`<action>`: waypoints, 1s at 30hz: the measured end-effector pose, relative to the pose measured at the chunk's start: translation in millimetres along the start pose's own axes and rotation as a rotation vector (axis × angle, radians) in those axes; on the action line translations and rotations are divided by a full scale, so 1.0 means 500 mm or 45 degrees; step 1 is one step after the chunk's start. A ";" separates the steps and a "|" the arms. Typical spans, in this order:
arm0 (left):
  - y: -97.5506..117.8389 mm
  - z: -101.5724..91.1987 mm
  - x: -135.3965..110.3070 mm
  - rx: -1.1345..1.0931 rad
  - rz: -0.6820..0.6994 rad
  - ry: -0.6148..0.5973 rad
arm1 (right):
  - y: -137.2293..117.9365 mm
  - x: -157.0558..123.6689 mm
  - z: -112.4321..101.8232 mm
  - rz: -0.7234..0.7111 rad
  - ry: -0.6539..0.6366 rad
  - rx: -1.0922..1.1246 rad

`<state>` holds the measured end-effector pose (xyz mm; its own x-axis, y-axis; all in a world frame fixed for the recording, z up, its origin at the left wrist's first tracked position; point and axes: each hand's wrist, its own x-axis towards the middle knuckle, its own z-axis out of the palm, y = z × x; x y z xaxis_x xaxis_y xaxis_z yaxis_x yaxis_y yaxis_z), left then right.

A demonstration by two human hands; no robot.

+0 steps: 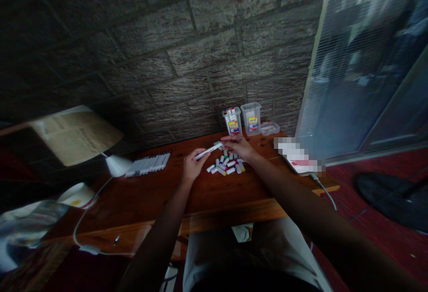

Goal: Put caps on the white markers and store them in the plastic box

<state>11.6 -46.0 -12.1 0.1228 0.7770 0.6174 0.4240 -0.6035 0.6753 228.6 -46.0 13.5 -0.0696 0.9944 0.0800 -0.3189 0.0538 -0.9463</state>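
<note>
My left hand (191,166) is closed around the lower end of a white marker (207,151) that points up to the right. At the marker's far end my right hand (238,146) pinches its tip, where a cap seems to sit. Both hands hover over a wooden table (160,194). Just below them lies a pile of several loose marker caps (226,165) in mixed colours. A row of white markers (149,164) lies side by side to the left.
Two clear plastic boxes (232,121) (251,118) stand against the brick wall, with a clear lid (269,128) beside them. A blurred-out flat item (298,156) with a cable lies at the right. A lamp (76,135) stands left. A fan base (394,198) sits on the floor.
</note>
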 end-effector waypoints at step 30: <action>0.005 -0.001 -0.006 -0.036 0.068 -0.064 | 0.012 -0.002 -0.005 -0.206 -0.141 -0.367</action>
<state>12.1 -49.9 -11.9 0.1900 0.7512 0.6322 0.3901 -0.6487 0.6535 228.8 -46.2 6.8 -0.1472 0.9558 0.2546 -0.0554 0.2490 -0.9669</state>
